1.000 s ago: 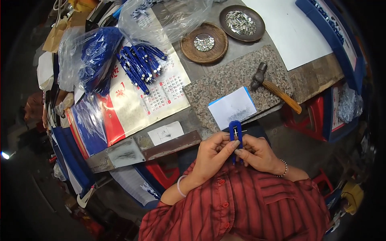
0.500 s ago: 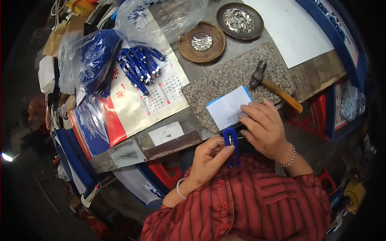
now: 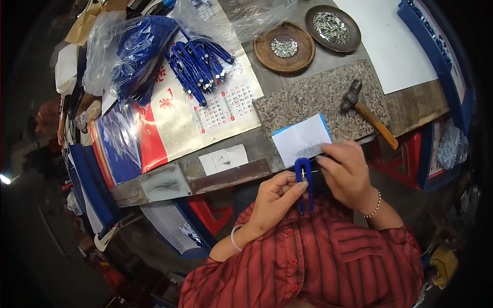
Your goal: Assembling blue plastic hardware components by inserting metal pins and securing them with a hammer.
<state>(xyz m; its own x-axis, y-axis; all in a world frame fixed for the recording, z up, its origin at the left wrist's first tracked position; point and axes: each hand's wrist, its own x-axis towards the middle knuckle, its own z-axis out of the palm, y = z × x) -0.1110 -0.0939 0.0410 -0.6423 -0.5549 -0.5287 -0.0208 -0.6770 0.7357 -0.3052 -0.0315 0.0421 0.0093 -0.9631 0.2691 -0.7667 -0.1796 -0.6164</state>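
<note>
My left hand is closed round a blue U-shaped piece, its bend upward and its two long legs pointing down toward my shirt. Across it runs a thin metal pin, with a small silver part between the legs. My right hand is just right of the blue piece, thumb and fingertips pressed together near the pin's end. What they pinch, if anything, is too small to make out. Beyond the hands, a white card with blue edging carries a scatter of tiny grey bits.
A hammer rests on the granite slab. Behind stand a wooden dish and a dark dish of small silver pieces. Several similar blue pieces lie on a calendar sheet, beside a plastic bag.
My right hand has drawn back from the card toward the blue piece, its fingers now pinched together. My left hand keeps its hold. The whole view has shifted slightly.
</note>
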